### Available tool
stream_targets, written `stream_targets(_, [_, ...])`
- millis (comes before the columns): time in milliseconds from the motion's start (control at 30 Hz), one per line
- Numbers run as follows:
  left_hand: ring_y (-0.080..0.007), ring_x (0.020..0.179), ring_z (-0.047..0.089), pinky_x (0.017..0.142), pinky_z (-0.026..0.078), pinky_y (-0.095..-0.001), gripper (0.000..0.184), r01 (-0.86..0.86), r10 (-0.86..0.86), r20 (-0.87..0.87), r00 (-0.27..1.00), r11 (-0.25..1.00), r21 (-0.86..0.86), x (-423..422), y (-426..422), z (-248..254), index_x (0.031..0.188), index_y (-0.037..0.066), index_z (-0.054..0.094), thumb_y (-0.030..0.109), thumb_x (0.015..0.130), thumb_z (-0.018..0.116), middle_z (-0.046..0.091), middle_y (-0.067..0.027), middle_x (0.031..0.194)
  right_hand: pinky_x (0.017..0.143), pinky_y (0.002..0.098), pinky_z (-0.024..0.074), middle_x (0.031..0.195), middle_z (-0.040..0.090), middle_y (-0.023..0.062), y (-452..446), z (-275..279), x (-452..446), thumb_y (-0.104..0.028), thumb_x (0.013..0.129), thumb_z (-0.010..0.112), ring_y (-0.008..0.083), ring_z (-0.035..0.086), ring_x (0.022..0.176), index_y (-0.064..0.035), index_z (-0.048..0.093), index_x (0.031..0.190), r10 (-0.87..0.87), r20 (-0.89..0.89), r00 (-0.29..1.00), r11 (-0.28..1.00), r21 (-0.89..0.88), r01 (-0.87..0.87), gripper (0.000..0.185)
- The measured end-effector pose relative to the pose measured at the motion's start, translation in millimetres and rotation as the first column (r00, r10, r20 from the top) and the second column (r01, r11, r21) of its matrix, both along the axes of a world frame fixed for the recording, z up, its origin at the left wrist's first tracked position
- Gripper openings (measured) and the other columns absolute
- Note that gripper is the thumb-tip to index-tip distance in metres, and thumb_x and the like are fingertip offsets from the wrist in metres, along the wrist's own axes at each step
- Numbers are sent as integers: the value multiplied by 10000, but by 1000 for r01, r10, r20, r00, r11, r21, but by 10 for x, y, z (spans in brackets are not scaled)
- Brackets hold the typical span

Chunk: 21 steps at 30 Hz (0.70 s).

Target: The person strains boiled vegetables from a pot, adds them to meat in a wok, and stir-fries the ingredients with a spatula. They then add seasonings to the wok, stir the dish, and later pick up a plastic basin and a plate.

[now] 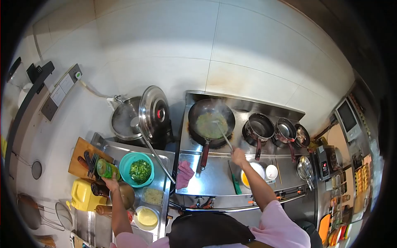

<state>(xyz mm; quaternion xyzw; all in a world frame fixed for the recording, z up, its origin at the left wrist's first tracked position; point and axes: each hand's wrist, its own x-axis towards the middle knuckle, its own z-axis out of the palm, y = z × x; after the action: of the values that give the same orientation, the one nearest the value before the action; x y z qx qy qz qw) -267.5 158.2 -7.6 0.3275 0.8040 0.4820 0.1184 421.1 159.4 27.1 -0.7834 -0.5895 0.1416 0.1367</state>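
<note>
My right hand (238,157) is closed around the handle of a long metal ladle (224,137). The ladle's head is down in the steaming wok (195,131), among greenish-yellow food (209,126). Over on the left, my left hand (111,183) grips a green labelled jar (106,169). That jar is beside a turquoise bowl (123,170) of chopped greens (140,171). Behind it are a wooden cutting board (78,153) and dark-handled utensils (89,160). The wok's red-brown handle (204,156) points towards me.
A steaming pot (120,118) with a leaning lid (151,111) stands back left. Several pans, including a saucepan (260,125), line the stove's right. A purple cloth (185,173), a green-handled tool (235,184) and a white bowl (257,168) lie in front. A yellow jug (84,195) is near my left arm.
</note>
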Motion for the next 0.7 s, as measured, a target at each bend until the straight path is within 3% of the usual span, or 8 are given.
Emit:
stream_targets(100, [-339,1304,463,1062,380,-406,718,42,-57,86,995,985,166,-370,-21,-480,1432,-45,301,134,875,717,436,-233,1439,869,539,484,975,657,303,-123,390,-161,-199,904,541,470,631,964,-40,640,1118,54,-110,992,997,-55,-60,284])
stream_targets(200, [-340,1313,444,1091,345,-423,599,-7,-25,106,994,956,294,-54,-375,-22,1411,-39,335,118,925,648,438,-226,1430,904,531,482,1004,674,272,-509,981,-168,-159,861,544,452,638,989,-96,635,1187,48,-3,999,992,-118,-48,344])
stream_targets(233, [-334,1310,446,1094,339,-421,560,4,-27,67,997,947,321,118,-478,188,1401,-34,350,111,937,625,444,-221,1422,902,533,482,1009,669,284,-553,1078,-185,-159,859,552,453,641,984,-63,623,1201,24,12,1000,991,-133,-22,362])
stream_targets(333, [-316,1290,457,1100,326,-413,454,73,-71,-21,997,923,379,694,-613,673,1366,-20,399,91,961,573,468,-200,1386,891,532,486,1014,663,297,-232,627,-120,-157,863,553,454,644,971,-24,616,1196,-81,44,996,985,-148,86,364])
stream_targets(433, [-287,1240,484,1091,333,-390,372,238,-247,-34,968,875,422,1366,-521,947,1310,-10,456,70,960,553,512,-164,1318,869,526,493,1009,656,296,139,231,-278,-161,889,554,463,633,971,-36,620,1201,-122,-213,969,991,33,132,343])
stream_targets(533, [-219,1149,525,1039,377,-347,285,417,-507,63,860,768,485,2031,-389,970,1231,5,529,56,952,559,565,-115,1225,872,530,493,990,662,299,122,270,-343,-173,884,549,447,647,950,9,613,1162,36,-228,973,995,101,-14,338])
stream_targets(633, [-169,1057,564,958,427,-310,234,535,-656,211,724,728,429,2545,-417,916,1179,9,570,58,950,576,612,-82,1130,863,521,500,981,666,286,-226,795,-90,-178,883,551,445,646,951,-1,626,1149,129,-23,991,988,-84,-130,328])
stream_targets(700, [-148,1014,577,920,445,-291,211,590,-717,306,627,693,415,2830,-465,830,1157,11,583,71,955,582,628,-66,1086,854,517,508,985,673,270,-480,1409,32,-171,876,552,439,646,961,-32,656,1112,114,78,990,982,-157,-100,294])
